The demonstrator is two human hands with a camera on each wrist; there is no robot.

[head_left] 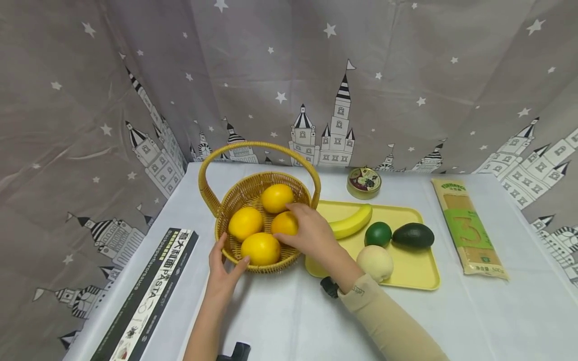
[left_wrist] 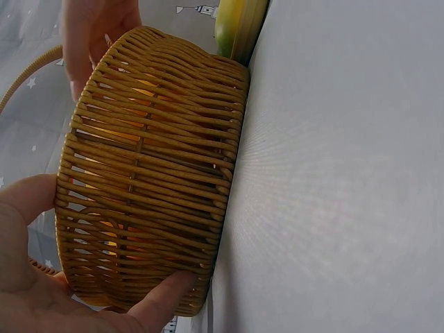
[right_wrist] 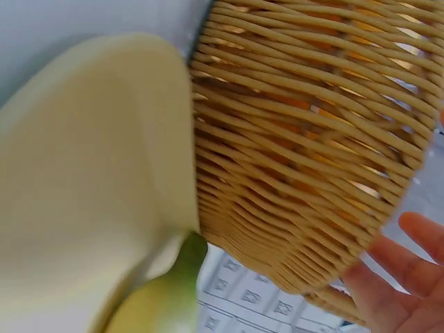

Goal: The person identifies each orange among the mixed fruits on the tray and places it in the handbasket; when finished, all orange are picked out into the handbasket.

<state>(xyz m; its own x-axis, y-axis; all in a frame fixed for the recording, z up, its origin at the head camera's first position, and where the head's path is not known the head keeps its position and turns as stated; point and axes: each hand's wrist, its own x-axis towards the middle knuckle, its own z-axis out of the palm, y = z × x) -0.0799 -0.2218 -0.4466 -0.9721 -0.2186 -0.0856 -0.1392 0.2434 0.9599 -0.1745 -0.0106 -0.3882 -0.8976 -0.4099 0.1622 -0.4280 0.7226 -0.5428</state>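
A round wicker basket [head_left: 266, 268] with a tall arched handle [head_left: 259, 144] holds several yellow-orange lemons. My left hand [head_left: 221, 273] steadies its near left side; in the left wrist view the thumb [left_wrist: 166, 295] presses the woven wall and another finger lies at the rim. Reaching over the right rim, my right hand [head_left: 311, 233] has thumb and fingers around the right-hand lemon [head_left: 284, 224]. The other lemons sit close by: one at the back [head_left: 277, 198], one at the left [head_left: 246, 223], one in front [head_left: 261, 248].
Right of the basket is a yellow tray [head_left: 411, 276] with a banana [head_left: 352, 223], a green fruit [head_left: 378, 234], an avocado [head_left: 413, 235] and a pale round fruit [head_left: 375, 263]. A tin [head_left: 364, 182], a noodle pack [head_left: 469, 228] and a pasta box [head_left: 146, 296] lie around.
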